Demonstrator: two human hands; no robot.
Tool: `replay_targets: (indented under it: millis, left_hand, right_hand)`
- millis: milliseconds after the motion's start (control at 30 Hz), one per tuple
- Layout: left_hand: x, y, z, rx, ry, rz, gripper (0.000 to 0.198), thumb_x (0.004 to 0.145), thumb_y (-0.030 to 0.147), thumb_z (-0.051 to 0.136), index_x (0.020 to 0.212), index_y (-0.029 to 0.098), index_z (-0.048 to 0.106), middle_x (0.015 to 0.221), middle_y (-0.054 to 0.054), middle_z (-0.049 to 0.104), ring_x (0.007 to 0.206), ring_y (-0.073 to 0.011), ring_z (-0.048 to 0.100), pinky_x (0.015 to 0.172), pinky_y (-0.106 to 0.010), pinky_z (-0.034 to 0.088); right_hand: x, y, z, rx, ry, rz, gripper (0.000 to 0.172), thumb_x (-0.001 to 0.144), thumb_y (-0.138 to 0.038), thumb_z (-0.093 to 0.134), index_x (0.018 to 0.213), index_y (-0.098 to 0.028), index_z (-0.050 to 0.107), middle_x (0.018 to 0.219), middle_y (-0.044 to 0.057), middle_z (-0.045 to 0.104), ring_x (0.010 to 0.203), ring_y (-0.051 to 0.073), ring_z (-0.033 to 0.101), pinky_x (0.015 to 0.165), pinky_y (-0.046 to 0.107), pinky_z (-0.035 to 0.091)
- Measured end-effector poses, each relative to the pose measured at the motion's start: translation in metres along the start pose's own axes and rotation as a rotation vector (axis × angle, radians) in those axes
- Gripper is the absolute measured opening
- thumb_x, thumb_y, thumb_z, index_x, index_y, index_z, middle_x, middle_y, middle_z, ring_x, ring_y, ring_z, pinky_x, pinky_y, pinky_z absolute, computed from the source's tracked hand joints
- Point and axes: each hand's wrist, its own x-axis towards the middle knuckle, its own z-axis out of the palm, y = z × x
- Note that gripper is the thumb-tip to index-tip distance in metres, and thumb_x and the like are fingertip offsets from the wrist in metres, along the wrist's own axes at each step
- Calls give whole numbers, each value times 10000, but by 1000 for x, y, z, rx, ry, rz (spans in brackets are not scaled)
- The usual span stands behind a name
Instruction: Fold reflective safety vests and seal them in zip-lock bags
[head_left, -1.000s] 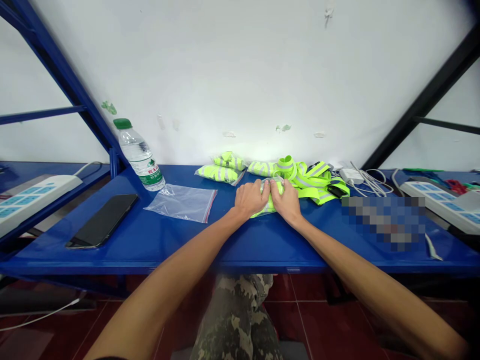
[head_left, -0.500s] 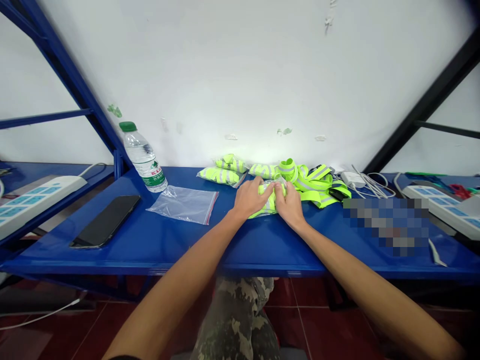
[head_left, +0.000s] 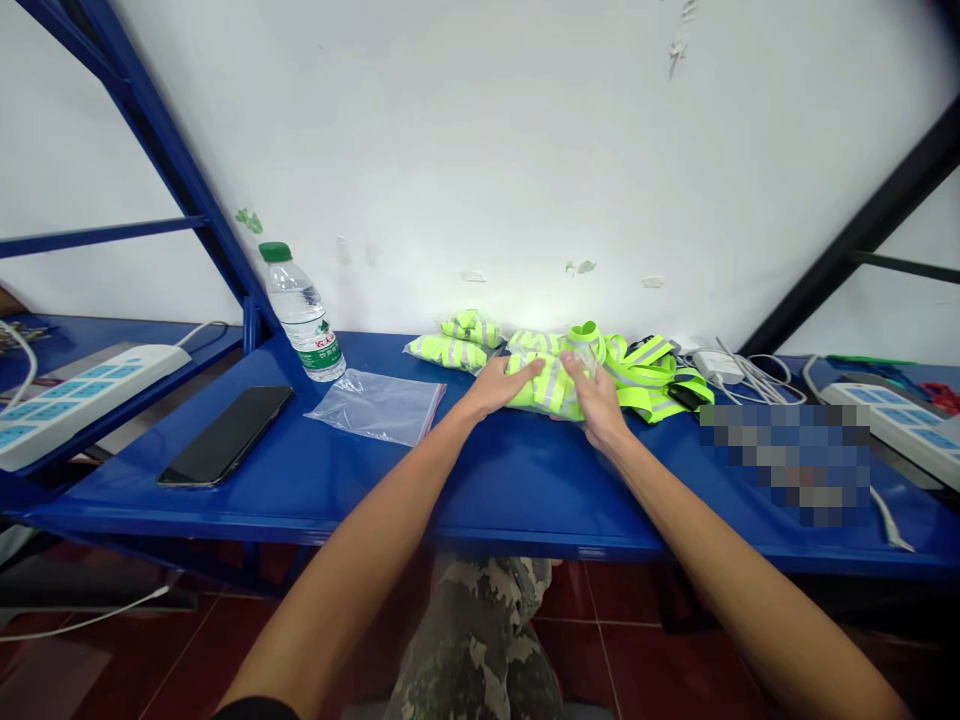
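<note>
We found open blue tabletop [head_left: 517,490] nearest us, mid-edge; ahead, the held packet [head_left: 553,385] blocked; bottle [head_left: 304,320] and phone [head_left: 226,437] stood left, straps [head_left: 637,375] and cables [head_left: 759,380] right.

The person wears camouflage trousers [head_left: 469,650], dark green-grey with pale patches; a black sleeve edge [head_left: 255,709] on the left arm [head_left: 367,560]; bare left hand [head_left: 496,386], bare right hand [head_left: 598,398].

Left hand [head_left: 496,387] and right hand [head_left: 600,402] grip yellow-green packet [head_left: 550,384] between them. Loose straps [head_left: 643,376] just right. Flat bag [head_left: 381,406], bottle [head_left: 306,322], phone [head_left: 227,434] off left.
</note>
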Motion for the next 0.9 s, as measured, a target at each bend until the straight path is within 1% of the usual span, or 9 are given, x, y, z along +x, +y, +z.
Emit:
replay_targets:
  millis: [67,100,233,300,533,700,800,867,900]
  left_hand:
    - [0,0,-1,-25,-65,-87,490,758,581,658,973,147,728,1017,-96,746,937,-261,689,842,-351,529]
    - [0,1,0,-32,-36,-114,491,774,589,632,972,149,726,1015,-103,747,939,-267,691,844,-357,527]
    - [-4,0,15,162,332,-128,544,835,661,496,892,168,720,1011,-145,740,1075,-308,655,924,-382,481]
    - [-7,0,21,286,420,-153,561,856,672,444,812,178,708,977,-166,740,1096,-323,646,932,-389,470]
    - [-9,0,29,461,490,-184,574,908,612,343,775,175,690,950,-201,733,1037,-324,674,884,-386,493]
    - [-8,0,24,510,461,-206,622,917,619,312,826,148,708,983,-218,726,1035,-335,671,870,-386,496]
    - [-6,-1,17,532,444,-205,680,895,680,308,894,131,709,1018,-232,717,1067,-348,654,881,-391,490]
    - [-4,-2,10,537,451,-197,708,890,703,291,939,127,700,1053,-235,709,1090,-351,642,895,-396,482]
    - [-4,-3,6,534,449,-193,709,901,695,269,953,131,695,1066,-229,707,1093,-348,640,901,-400,477]
  right_hand:
    - [-4,-6,2,-89,38,28,550,735,-629,664,1014,-156,703,934,101,735,866,286,684,741,402,555]
    - [-6,-9,4,-152,58,15,544,719,-629,681,970,-148,713,918,105,737,859,288,683,743,392,546]
    - [-12,-12,10,-359,109,-87,515,751,-630,644,847,-128,710,797,96,728,763,267,668,675,335,495]
    - [-13,-10,13,-405,125,-95,508,772,-629,615,790,-127,686,722,83,706,682,245,644,609,309,454]
    - [-15,-6,14,-480,144,-141,471,832,-606,545,775,-148,641,698,80,678,673,237,616,617,311,429]
    - [-17,-8,10,-542,63,-89,521,866,-643,470,879,-150,639,801,114,692,757,278,644,674,371,489]
    - [-22,-11,6,-680,50,-320,637,826,-627,561,1208,-118,561,1202,206,629,1111,354,589,896,486,490]
    - [-27,-11,4,-784,-89,-584,720,798,-552,645,1355,-134,460,1413,203,484,1332,368,420,1055,528,400]
    - [-29,-11,4,-834,-189,-685,693,805,-497,659,1371,-154,453,1446,180,457,1378,362,360,1098,530,365]
